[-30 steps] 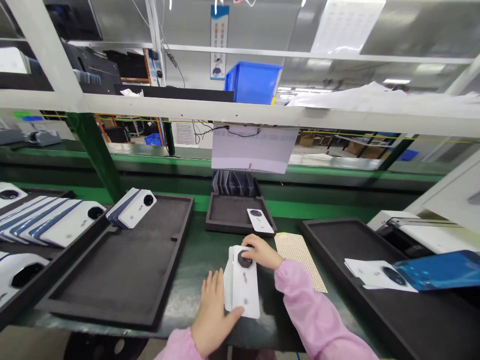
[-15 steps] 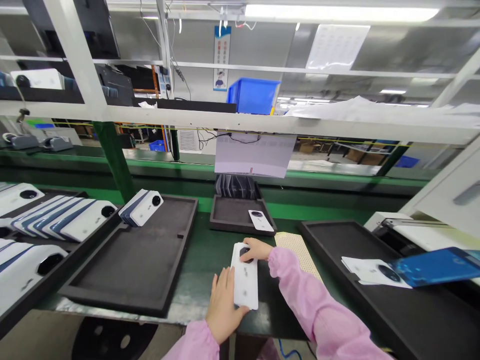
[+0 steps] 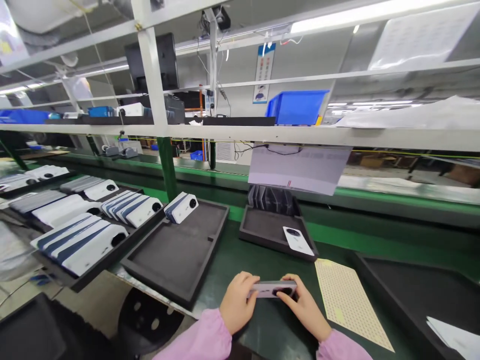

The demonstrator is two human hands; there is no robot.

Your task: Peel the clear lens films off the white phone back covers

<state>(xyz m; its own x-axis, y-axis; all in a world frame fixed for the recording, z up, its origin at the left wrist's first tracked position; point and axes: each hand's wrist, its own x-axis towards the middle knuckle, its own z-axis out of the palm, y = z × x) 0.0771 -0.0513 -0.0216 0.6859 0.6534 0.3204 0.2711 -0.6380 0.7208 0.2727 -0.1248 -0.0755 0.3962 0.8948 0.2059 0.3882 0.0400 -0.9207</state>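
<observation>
Between my two hands is a small stack of white phone back covers, turned sideways and tilted so that I see it nearly edge-on. My left hand pinches the left end. My right hand grips the other end, its thumb beside the black round camera area. Behind the hands, a single white phone cover leans on the front edge of a small black tray. A sheet of small yellowish stickers lies on the green table to the right of my right hand.
A black tray at left holds a few white covers in its far corner. Farther left, another tray carries several rows of covers. On the right, a black tray has white covers. A shelf beam crosses above.
The stack of covers was lying upright on the table and is now turned sideways and tipped up between both hands. My view has swung left, showing more trays there.
</observation>
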